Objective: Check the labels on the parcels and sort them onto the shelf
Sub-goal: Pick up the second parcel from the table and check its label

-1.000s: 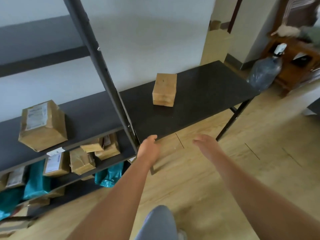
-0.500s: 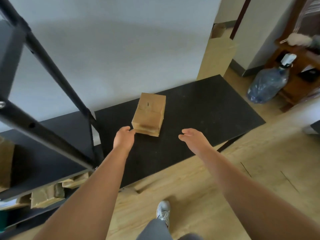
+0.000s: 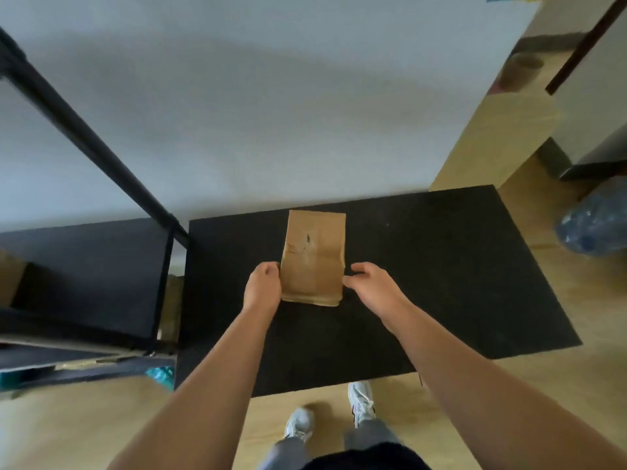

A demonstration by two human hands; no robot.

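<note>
You are looking down at a black table (image 3: 441, 266) that stands against a pale wall (image 3: 271, 96). One brown paper parcel (image 3: 314, 257) lies flat on the table, near the back edge and a bit left of the middle. Its top has a small dark mark and some creases. You can't see a label on the side facing up.

Your left hand (image 3: 263, 286) is on the left side of the parcel, near its front corner. The fingers are curled in and touch the edge. Your right hand (image 3: 371, 286) is on the right side, with the fingers bent and the tips at the parcel's edge. Both hands touch it, but the picture is a little blurry, so it is hard to tell if you are gripping it yet. The parcel looks like it is resting on the table.

The dark shelf (image 3: 84, 266) stands just to the left of the table, with a black post (image 3: 163, 283) beside the table's corner. A bit of teal bag (image 3: 159, 374) peeks out low down. Your two pale shoes (image 3: 361, 400) stand on the wood floor (image 3: 68, 418) in front of the table.
</note>
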